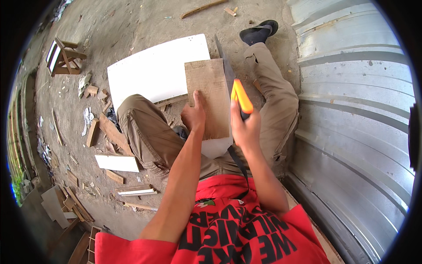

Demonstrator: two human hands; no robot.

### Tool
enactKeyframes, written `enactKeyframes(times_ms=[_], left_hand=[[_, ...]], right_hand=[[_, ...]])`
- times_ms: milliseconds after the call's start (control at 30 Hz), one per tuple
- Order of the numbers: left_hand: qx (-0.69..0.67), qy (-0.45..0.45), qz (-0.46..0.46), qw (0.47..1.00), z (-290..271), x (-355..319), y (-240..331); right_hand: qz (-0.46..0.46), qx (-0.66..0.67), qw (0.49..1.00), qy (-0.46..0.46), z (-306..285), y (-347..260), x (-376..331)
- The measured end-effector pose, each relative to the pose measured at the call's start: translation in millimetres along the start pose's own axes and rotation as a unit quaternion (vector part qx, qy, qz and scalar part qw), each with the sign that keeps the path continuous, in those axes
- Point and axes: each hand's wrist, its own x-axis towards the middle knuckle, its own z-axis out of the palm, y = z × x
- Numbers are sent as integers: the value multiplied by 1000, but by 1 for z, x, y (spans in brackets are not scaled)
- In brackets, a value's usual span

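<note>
My right hand (246,132) is wrapped round the orange and black handle of a handsaw (242,100). The saw's grey blade runs away from me along the right edge of a brown wooden board (211,94); whether its teeth touch the wood I cannot tell. With the thumb laid on the board's upper face, my left hand (194,116) grips its left edge, the other fingers curled and partly hidden. Beneath the board's far end lies a large white panel (151,70). A smaller white surface (215,147) shows under its near end, between my legs.
A corrugated metal wall (351,110) rises close on my right. Scattered wood offcuts (112,134) and a white-faced strip (116,163) lie to the left. Farther off stands a small wooden stool-like frame (65,57). A long wood strip (202,9) rests on the floor ahead.
</note>
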Motion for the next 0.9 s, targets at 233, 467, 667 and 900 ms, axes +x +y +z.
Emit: enactKeyframes(times_ms=[233, 467, 667, 900], left_hand=[[7, -30, -3, 1000, 1, 6, -7], [19, 28, 22, 999, 6, 0, 0], [2, -11, 18, 1000, -1, 3, -2], [24, 17, 39, 999, 2, 0, 4]], right_hand=[[12, 59, 998, -10, -36, -20, -73], [-45, -27, 999, 4, -2, -6, -6], [-28, -9, 999, -24, -53, -27, -108], [-52, -10, 999, -6, 9, 14, 29]])
